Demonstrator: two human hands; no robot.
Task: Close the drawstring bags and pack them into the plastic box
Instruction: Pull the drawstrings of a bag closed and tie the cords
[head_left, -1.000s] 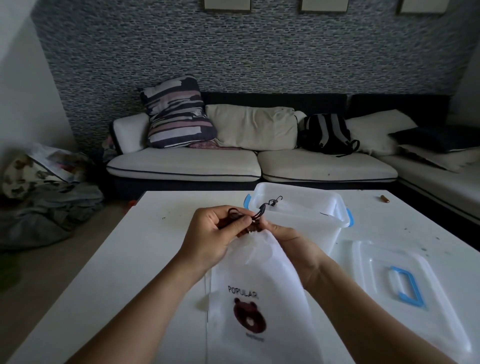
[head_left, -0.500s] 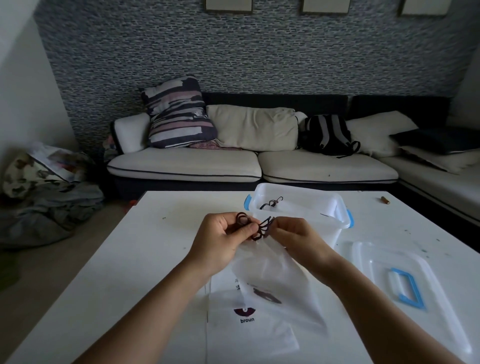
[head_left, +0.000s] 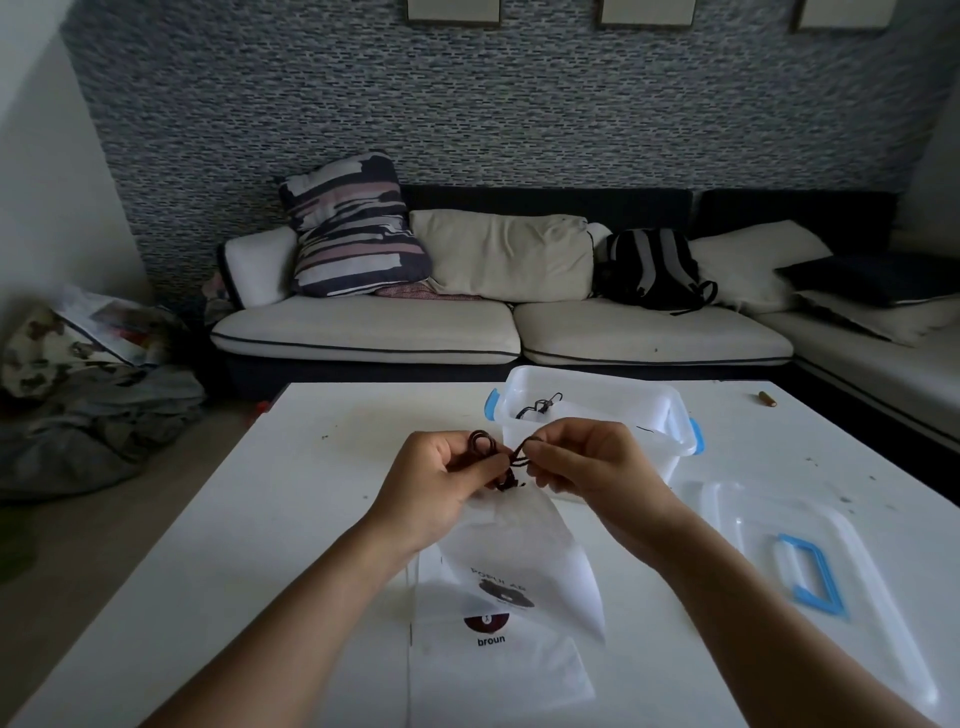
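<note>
A white drawstring bag with a dark bear print hangs above the table, its mouth gathered. My left hand pinches a loop of its dark drawstring, and my right hand pinches the other loop just to the right. Under the hanging bag another white bag, marked "broun", lies flat on the table. Behind my hands stands the clear plastic box with blue latches; a bag with a dark cord lies inside it.
The box's clear lid with a blue handle lies on the white table at the right. A small brown object sits near the far right edge. A sofa with cushions and a backpack stands beyond the table.
The bag was lifted off the table, uncovering the second bag beneath. My hands have drawn slightly apart, each pulling a loop of the drawstring sideways.
</note>
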